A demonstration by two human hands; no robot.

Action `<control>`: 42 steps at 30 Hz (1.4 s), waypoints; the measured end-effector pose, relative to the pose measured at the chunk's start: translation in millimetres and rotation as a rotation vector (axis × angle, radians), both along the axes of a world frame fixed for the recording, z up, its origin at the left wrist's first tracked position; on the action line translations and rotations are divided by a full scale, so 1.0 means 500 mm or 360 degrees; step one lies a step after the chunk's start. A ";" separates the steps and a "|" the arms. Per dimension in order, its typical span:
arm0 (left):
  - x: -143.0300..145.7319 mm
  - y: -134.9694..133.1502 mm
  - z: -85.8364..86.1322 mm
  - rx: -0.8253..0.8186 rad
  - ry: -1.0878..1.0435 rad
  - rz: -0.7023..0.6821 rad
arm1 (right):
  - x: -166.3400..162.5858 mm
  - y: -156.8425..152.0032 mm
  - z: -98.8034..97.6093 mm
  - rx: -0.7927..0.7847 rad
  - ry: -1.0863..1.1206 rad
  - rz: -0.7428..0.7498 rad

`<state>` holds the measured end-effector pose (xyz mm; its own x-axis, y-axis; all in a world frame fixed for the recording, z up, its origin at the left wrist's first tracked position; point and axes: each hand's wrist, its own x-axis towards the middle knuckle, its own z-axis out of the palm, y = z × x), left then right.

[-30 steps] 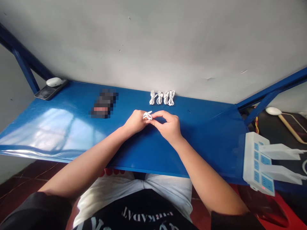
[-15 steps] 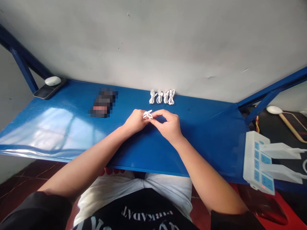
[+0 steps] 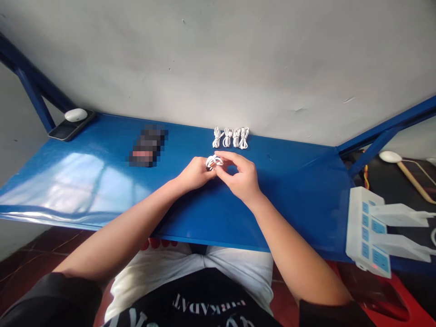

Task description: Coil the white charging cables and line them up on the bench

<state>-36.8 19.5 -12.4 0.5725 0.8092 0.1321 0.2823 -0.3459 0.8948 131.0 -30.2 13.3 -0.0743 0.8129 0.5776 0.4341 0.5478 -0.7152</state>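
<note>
A coiled white cable (image 3: 214, 161) is held between my two hands, just above the blue table. My left hand (image 3: 195, 173) has its fingers closed around the near left side of the coil; the fingertips are partly hidden. Thumb and index finger of my right hand (image 3: 241, 175) pinch the coil from the right. Behind them, several bundled white cables (image 3: 227, 137) lie side by side in a row, each tied round its middle, close to the wall.
The blue table (image 3: 293, 190) runs along a grey wall. A blurred dark object (image 3: 149, 145) lies left of the hands. At the far left, a white rounded thing (image 3: 75, 115) rests on a dark tray (image 3: 64, 131). A white power strip (image 3: 368, 231) with plugs stands at the right edge.
The coil has turned and shifted slightly right between my hands, showing more of its loops. My right index finger now reaches over its top. The cables in the row have not moved.
</note>
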 end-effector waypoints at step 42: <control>0.031 -0.060 0.060 -0.1661 -0.0807 -0.0495 | 0.020 0.014 0.015 -0.1169 0.1355 0.0690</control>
